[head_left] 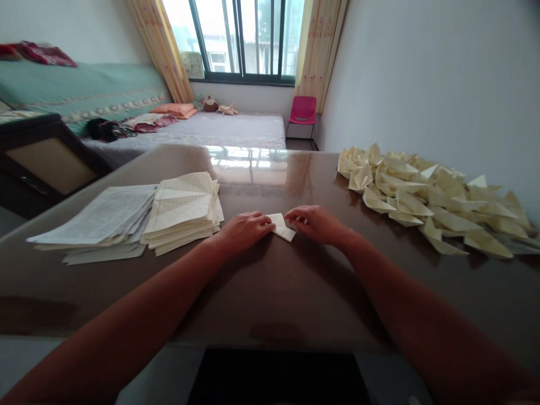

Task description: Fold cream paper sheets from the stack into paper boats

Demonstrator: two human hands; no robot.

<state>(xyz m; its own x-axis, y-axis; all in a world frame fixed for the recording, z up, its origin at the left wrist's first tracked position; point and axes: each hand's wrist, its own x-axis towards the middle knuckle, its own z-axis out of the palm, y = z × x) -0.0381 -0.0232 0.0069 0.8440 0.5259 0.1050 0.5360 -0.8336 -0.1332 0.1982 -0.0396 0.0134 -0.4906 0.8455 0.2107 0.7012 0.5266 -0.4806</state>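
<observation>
A small folded piece of pale paper [282, 226] lies on the brown tabletop between my hands. My left hand [246, 230] holds the paper's left side, its fingertips pressed on it against the table. At the paper's right edge is my right hand [315, 224], fingers bent, with a gap between forefinger and thumb and nothing visible in it. Left of my left hand sits a stack of creased, lined cream sheets [183, 205]. To the right, a large heap of folded paper boats [426, 194] spreads along the table near the wall.
A pile of printed sheets [105, 211] fans out at the table's left. The glossy brown table [261, 304] reflects the window [244, 39]. Beyond it stand a bed [248, 128] and a pink chair [302, 111]. A dark cabinet [50, 160] is at the left.
</observation>
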